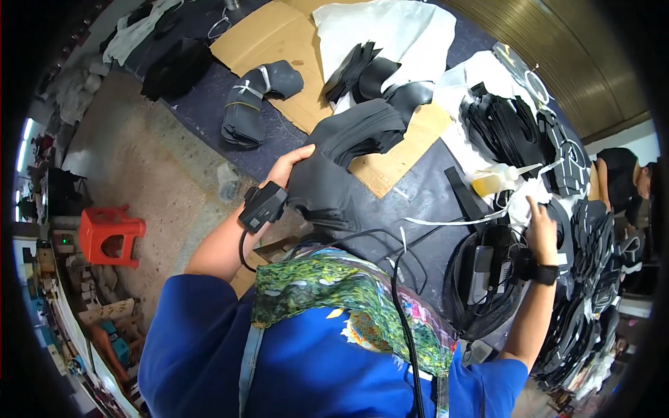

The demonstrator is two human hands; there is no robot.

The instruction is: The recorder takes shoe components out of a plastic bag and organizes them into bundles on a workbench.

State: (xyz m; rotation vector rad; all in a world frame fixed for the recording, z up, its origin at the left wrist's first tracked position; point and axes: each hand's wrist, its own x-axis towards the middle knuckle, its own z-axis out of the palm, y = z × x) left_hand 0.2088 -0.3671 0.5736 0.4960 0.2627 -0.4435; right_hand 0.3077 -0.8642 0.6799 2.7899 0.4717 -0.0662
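Note:
A thick stack of black curved sheet pieces [324, 160] fans out over the near edge of the table. My left hand [289, 167] grips its left side, thumb on top and the other fingers hidden beneath. Over on the right, my right hand [541, 230] reaches in with its index finger stretched forward; nothing shows in its grasp. It is beside a crumpled white cloth [527, 202] and white strips [453, 223]. Close by, a squeeze bottle with yellowish contents [493, 181] lies tilted, its nozzle toward the right.
A tied black stack [244, 115] lies at the far left of the table. Cardboard [268, 38] and white sheeting [397, 28] lie beneath more black pieces. A black bag [481, 279] and cables sit before me. A red stool [111, 235] stands left; a person [620, 177] is at right.

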